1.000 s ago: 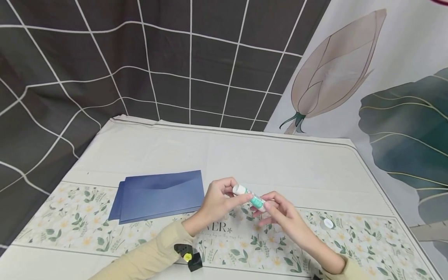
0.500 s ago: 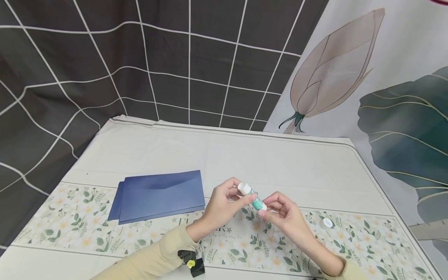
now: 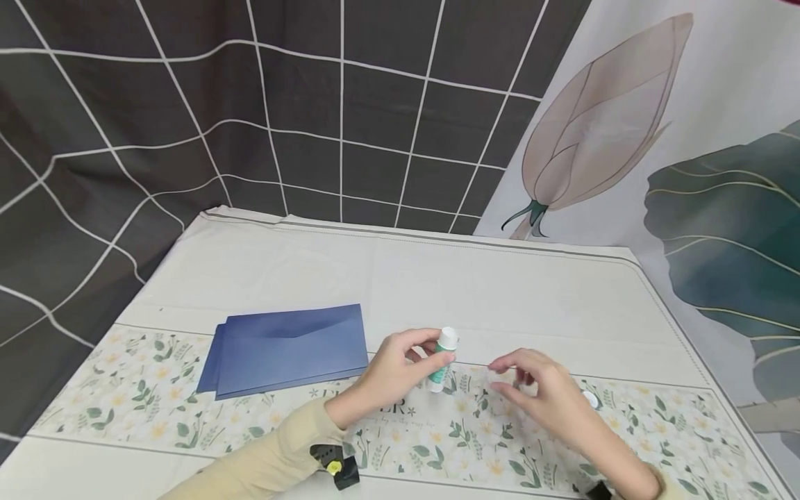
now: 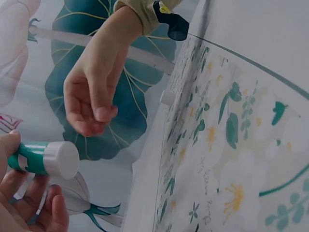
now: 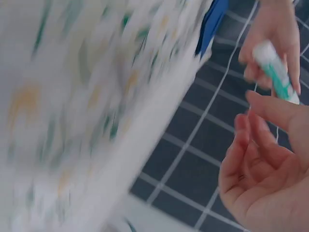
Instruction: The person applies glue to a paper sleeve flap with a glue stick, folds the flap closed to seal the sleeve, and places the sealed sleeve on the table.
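Observation:
My left hand (image 3: 400, 368) pinches a white and green glue stick (image 3: 440, 371) between thumb and fingers, nearly upright above the floral cloth. Its white end shows clearly in the left wrist view, where the tube (image 4: 36, 157) lies across the fingers. To the right, apart from the stick, is my right hand (image 3: 550, 399), with loosely bent fingers and nothing between them. In the right wrist view the right hand (image 5: 265, 164) overlaps the glue stick's lower end. A small white cap (image 3: 589, 399) sits on the cloth just beyond the right hand, partly hidden by it.
Navy blue envelopes (image 3: 290, 351) lie stacked, slightly fanned, to the left of my left hand. The table is covered with a pale cloth (image 3: 487, 292) bearing a floral band. Dark checked fabric (image 3: 300, 104) hangs behind, with a leaf-print curtain (image 3: 719, 243) at the right.
My right hand has let go of the glue stick's lower end and moved right, towards the cap. The left hand has turned the stick from slanted to nearly upright.

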### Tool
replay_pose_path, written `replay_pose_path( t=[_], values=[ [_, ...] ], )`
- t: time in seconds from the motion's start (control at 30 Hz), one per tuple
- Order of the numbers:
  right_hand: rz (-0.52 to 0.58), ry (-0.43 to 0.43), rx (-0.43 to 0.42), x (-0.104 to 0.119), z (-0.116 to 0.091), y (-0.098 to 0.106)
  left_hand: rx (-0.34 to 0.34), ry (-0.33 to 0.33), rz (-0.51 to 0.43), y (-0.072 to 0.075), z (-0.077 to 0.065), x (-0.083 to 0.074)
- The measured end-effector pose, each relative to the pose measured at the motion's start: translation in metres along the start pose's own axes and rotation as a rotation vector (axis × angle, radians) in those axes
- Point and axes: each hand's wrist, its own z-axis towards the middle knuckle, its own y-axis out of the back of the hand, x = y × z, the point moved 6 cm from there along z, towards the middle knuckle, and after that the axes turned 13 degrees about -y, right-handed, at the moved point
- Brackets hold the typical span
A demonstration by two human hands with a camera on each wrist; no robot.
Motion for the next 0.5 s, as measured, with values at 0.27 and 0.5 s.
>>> replay_pose_path(
  t=[0.27,0.5],
  values=[
    [-0.315,-0.228,0.002,-0.043,-0.004,0.026,-0.034,0.062,0.069,0.007,-0.004,0.002],
    [-0.451,-0.360,0.124,-0.083,-0.014,0.032,-0.013,0.149,0.052,0.013,-0.007,-0.002]
  ],
)
